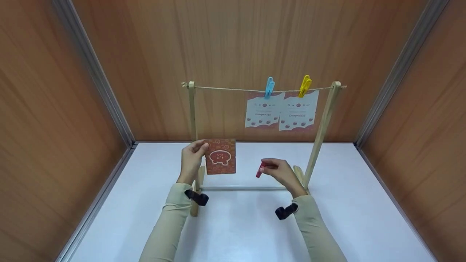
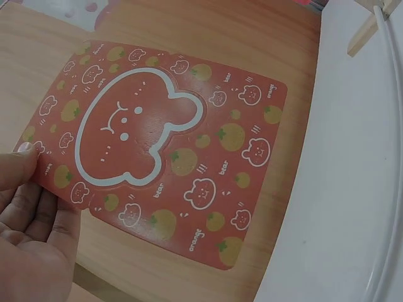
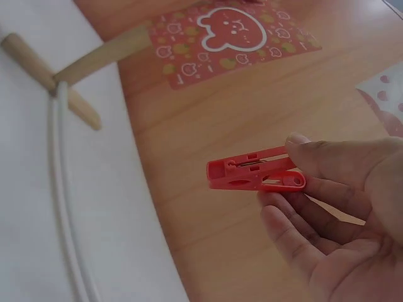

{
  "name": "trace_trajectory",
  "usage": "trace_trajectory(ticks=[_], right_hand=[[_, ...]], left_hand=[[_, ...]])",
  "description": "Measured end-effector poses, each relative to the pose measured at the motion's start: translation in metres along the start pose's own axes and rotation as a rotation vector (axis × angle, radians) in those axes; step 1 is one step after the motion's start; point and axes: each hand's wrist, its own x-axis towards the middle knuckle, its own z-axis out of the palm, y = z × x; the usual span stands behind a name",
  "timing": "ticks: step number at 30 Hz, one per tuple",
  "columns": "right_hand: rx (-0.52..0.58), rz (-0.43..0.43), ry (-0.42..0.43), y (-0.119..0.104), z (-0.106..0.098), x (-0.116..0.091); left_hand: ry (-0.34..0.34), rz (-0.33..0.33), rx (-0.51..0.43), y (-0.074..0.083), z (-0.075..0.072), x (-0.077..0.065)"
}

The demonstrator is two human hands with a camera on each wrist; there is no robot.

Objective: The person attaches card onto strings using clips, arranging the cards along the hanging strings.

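Observation:
My left hand (image 1: 192, 158) pinches a reddish card (image 1: 220, 162) by its upper left edge, thumb on the near face. The left wrist view shows the card (image 2: 182, 157) covered with a bear outline, small bears and oranges. Between the thumb and fingers of my right hand (image 1: 279, 172) is a red clothespin (image 3: 255, 171), held by its handle end, its nose pointing away from the hand. Above both hands a string (image 1: 229, 88) runs between two wooden posts. A blue clothespin (image 1: 269, 88) and a yellow clothespin (image 1: 305, 86) hold two white-and-pink cards (image 1: 298, 111) on its right half.
The left post (image 1: 193, 112) stands just behind my left hand, and the right post (image 1: 324, 131) rises beyond my right. A pale rod (image 1: 244, 188) joins them low down. The white table (image 1: 240, 233) is enclosed by wood-grain panels (image 1: 225, 40).

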Motion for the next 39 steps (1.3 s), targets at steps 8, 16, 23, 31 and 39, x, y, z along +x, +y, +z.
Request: trace_trajectory(ticks=[8,16,23,31,39], right_hand=[[0.003,-0.030,-0.018,-0.026,-0.001,0.005],[-0.026,-0.085,0.003,-0.058,-0.004,0.011],[-0.017,-0.128,0.025,-0.077,-0.007,0.013],[0.006,-0.169,0.045,-0.099,-0.009,0.014],[0.039,-0.208,0.062,-0.124,-0.014,0.018]], left_hand=[[0.013,0.049,0.012,0.016,0.003,0.006],[0.015,0.120,-0.025,0.036,0.006,0.007],[0.025,0.155,-0.002,0.054,0.009,0.010],[0.018,0.171,-0.030,0.069,0.011,0.013],[0.020,0.218,-0.080,0.083,0.015,0.015]])
